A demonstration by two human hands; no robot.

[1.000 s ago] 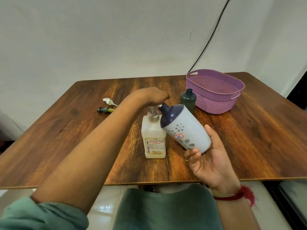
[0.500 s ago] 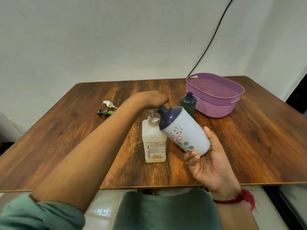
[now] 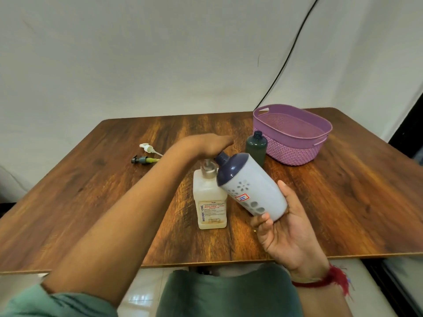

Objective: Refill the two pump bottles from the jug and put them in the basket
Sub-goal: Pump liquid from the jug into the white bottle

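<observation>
Gripping the tilted jug (image 3: 251,186) in the right hand (image 3: 288,234), spout above the white bottle (image 3: 211,197) standing on the worktop (image 3: 91,191); covering the jug's cap (image 3: 220,156) with the left hand (image 3: 206,147), grip hidden, can't tell; leaving the green bottle (image 3: 256,147) just beside the basket (image 3: 295,152); could spill if uncapped at this tilt, or nudge the white bottle over.

The table (image 3: 91,202) shows brown wood grain with a soft sheen. On it, the basket (image 3: 295,154) is matt purple plastic, its lower wall moulded rough like weave. Just beside the basket, the green bottle (image 3: 256,147) is dark, glossy plastic. Nearer than the basket, the pump bottle (image 3: 206,191) is cloudy, translucent plastic with a paper label (image 3: 211,211). The jug (image 3: 258,188) is smooth matt white plastic with a shinier navy cap (image 3: 231,165) and a paper-like sticker (image 3: 242,198).
</observation>
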